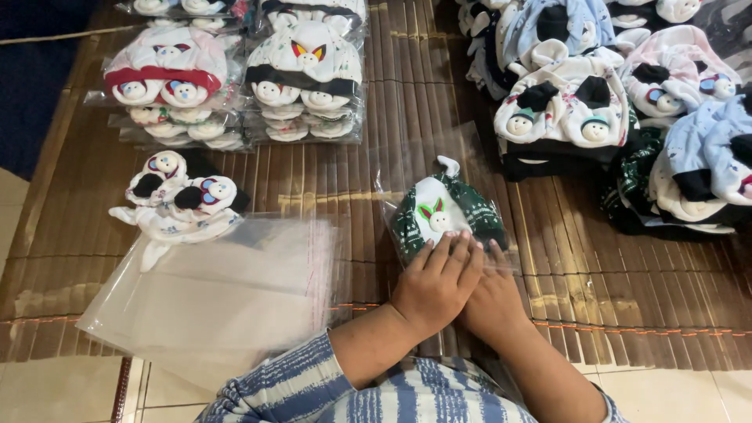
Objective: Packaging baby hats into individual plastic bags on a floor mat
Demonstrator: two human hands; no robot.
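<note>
While both hands pressed flat with fingers extended, left hand [435, 283] overlapping right hand [492, 301], they held down a bagged green-and-white baby hat [444, 215] on the bamboo mat [564, 274], mid-mat toward its near edge. Empty clear bags [223, 290] lay to the left.

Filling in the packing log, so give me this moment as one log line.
left hand: flat on bagged green set | right hand: pressing bag's near edge | empty clear bags: left on mat

Clear bagged set [442, 215] centre; empty clear bags [235, 290] left.
</note>
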